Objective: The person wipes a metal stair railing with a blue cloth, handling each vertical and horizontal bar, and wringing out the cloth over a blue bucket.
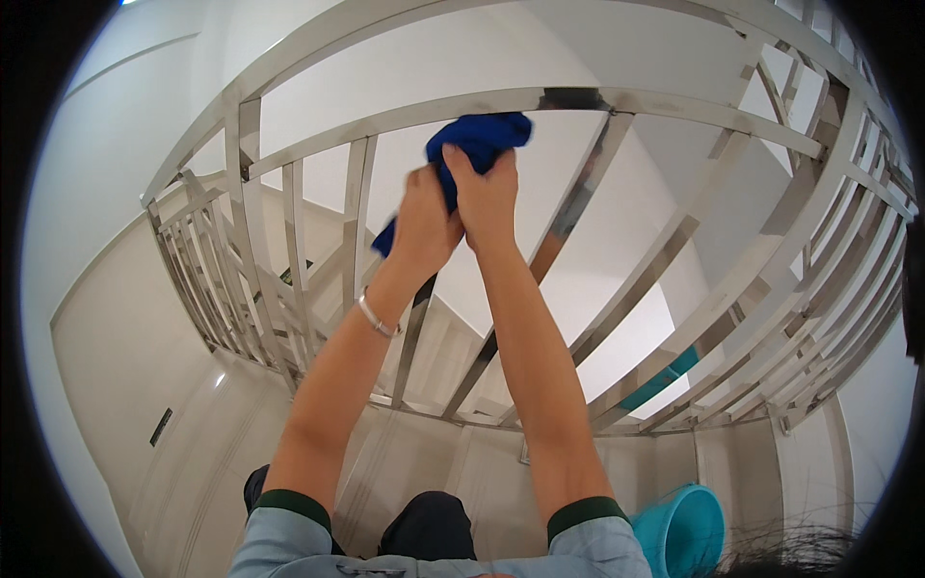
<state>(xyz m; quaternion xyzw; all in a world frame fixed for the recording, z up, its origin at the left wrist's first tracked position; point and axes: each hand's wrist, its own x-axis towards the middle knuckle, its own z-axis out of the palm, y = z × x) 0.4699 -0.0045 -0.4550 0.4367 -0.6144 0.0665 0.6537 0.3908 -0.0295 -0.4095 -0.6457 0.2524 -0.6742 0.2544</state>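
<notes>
A blue cloth (480, 137) is bunched around an upright bar of a shiny metal stair railing (405, 119), just under its middle rail. My left hand (426, 217) is closed on the cloth's lower part, and a loose end pokes out at its left. Slightly higher and to the right, my right hand (488, 191) grips the same cloth, its thumb lying on top. The two hands touch or nearly touch at the wrists. Parts of the fingers and the bar inside the cloth are hidden.
A turquoise bucket (694, 531) stands at lower right near the railing's foot. Pale tiled steps (195, 433) lie at lower left, and more stairs show through the bars. The railing curves up on both sides, with a white wall (79, 166) at the left.
</notes>
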